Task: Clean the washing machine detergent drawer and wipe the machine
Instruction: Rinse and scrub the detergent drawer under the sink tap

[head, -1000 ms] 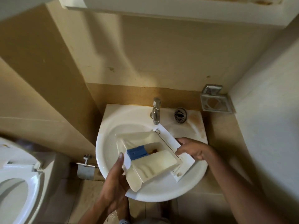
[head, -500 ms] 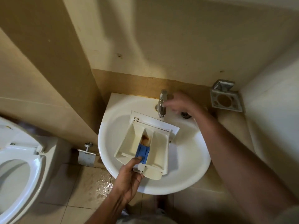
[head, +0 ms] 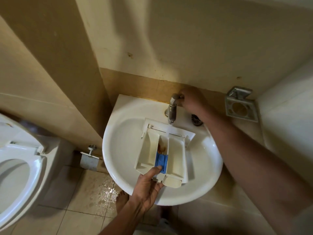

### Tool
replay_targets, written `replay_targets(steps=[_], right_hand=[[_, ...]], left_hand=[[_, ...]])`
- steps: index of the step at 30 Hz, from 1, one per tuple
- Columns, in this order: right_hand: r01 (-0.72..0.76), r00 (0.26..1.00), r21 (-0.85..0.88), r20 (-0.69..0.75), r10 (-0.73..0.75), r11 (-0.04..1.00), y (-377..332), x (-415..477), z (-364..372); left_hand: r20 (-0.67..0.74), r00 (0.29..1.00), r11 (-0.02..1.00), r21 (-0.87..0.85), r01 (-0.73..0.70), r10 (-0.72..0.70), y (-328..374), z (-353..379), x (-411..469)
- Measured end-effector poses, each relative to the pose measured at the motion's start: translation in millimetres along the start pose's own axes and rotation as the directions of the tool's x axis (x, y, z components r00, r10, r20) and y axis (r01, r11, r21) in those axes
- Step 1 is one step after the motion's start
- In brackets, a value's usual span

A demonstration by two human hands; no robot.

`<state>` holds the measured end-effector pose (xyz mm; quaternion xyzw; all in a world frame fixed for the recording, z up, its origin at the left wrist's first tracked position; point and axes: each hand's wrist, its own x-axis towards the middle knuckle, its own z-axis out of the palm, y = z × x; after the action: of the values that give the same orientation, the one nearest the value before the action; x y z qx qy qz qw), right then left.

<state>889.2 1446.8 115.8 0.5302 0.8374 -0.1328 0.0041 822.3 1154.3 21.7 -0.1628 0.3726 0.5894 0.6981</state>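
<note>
A bare foot (head: 122,200) is standing on the wet tiled floor (head: 100,192) just below a white sink (head: 213,177). The left hand (head: 147,185) is reaching up over the near rim and gripping the near end of the detergent drawer (head: 177,156), with its thumb pressing on the blue insert (head: 161,161) and its fingers curling underneath. The cream drawer is lying inside the sink bowl with its three compartments facing up and its flat front panel pointing toward the wall. Brown residue (head: 161,147) is showing in the narrow middle compartment, just beyond the blue insert. The front panel is sitting directly under the spout of the metal tap (head: 172,111). The right hand (head: 191,100) is stretching across the sink to the back, its fingers closing around the top of the tap. A round drain fitting (head: 196,119) is lying on the sink ledge beside the tap, partly hidden by the right wrist. To the left, a toilet (head: 20,170) is standing with its seat down, and a metal paper holder (head: 89,161) is hanging on the wall between it and the sink. A metal wall holder (head: 241,106) is sitting in the far right corner.
</note>
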Motion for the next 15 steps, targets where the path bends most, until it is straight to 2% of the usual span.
replay_targets(steps=[1, 2, 3, 4, 5, 6, 7, 8, 10, 13, 15], right_hand=[[-0.097, 0.989, 0.122, -0.102, 0.110, 0.988, 2, -10, 11], [-0.198, 0.947, 0.313, -0.183, 0.264, 0.929, 1, -24, 25], [-0.265, 0.882, 0.547, -0.196, 0.429, 0.794, -4, -42, 41], [-0.311, 0.811, 0.774, -0.087, 0.579, 0.552, -12, -60, 57], [-0.351, 0.747, 0.912, 0.137, 0.651, 0.212, -22, -78, 72], [-0.378, 0.705, 0.916, 0.378, 0.599, -0.133, -31, -92, 84], [-0.376, 0.690, 0.829, 0.549, 0.472, -0.415, -37, -102, 94], [-0.367, 0.687, 0.718, 0.638, 0.349, -0.592, -40, -106, 103], [-0.348, 0.703, 0.584, 0.681, 0.208, -0.734, -37, -102, 112], [-0.345, 0.744, 0.425, 0.667, 0.032, -0.837, -31, -85, 119], [-0.379, 0.746, 0.327, 0.661, -0.077, -0.866, -29, -76, 124]], left_hand=[[-0.003, 1.000, 1.000, 0.012, -0.004, 0.004, 0, 0, 0], [-0.010, 1.000, 1.000, 0.019, -0.007, 0.007, 0, -1, 1], [-0.014, 1.000, 1.000, 0.018, -0.007, 0.007, 0, -1, 1], [-0.017, 1.000, 1.000, 0.016, -0.008, 0.008, 0, -1, 1], [-0.022, 1.000, 1.000, 0.012, -0.007, 0.007, 1, -1, 1], [-0.025, 1.000, 1.000, 0.009, -0.002, 0.002, 1, -2, 2], [-0.023, 1.000, 1.000, 0.009, 0.003, -0.003, 2, -2, 3], [-0.026, 1.000, 1.000, 0.008, 0.005, -0.005, 3, -3, 4], [-0.021, 1.000, 1.000, 0.015, 0.016, -0.016, 5, -4, 4], [0.006, 0.999, 0.998, 0.031, 0.048, -0.048, 8, -7, 4], [0.014, 0.997, 0.997, 0.030, 0.071, -0.071, 10, -11, 7]])
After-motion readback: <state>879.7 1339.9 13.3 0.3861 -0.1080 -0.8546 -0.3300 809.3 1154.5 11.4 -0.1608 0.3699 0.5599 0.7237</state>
